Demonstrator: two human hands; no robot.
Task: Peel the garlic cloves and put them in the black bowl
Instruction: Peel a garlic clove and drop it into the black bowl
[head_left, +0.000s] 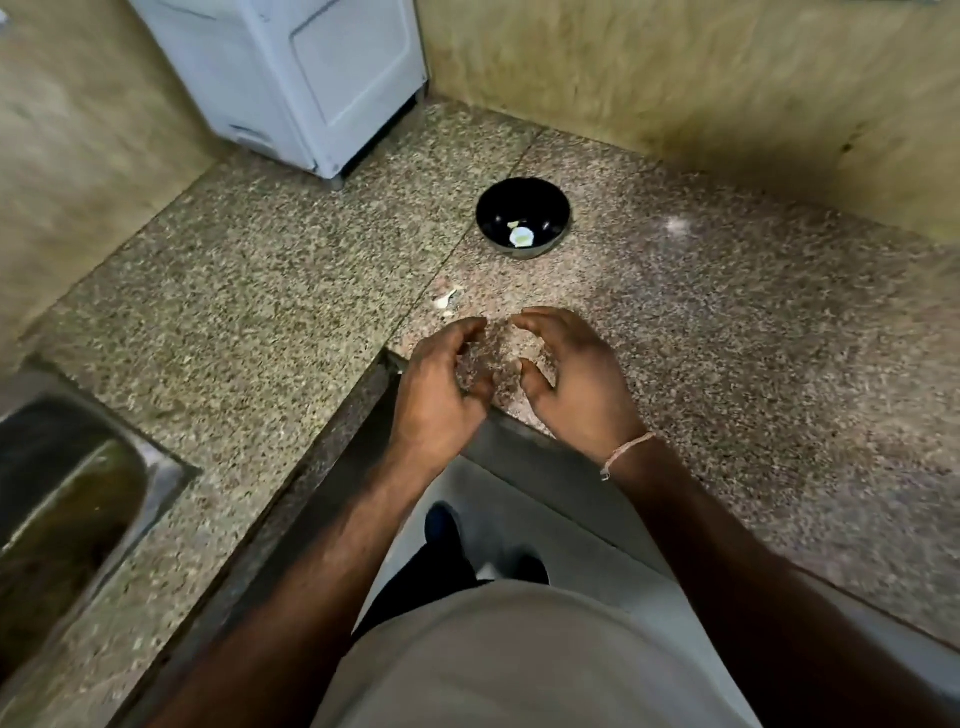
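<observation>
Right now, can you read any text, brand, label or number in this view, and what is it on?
None. No readable text shows anywhere.
White appliance: plain panels, no legible brand or label.
Black bowl: no marking visible.
Speckled counter and sink: no writing.

A: Sink (72, 499) is getting cut off at the left edge.
B: Yep, and those scraps (445, 300) are blurring out, too tiny to tell peel from clove.

Left hand (441, 384) and right hand (576, 379) close together, fingers curled, both forearms extended forward
</observation>
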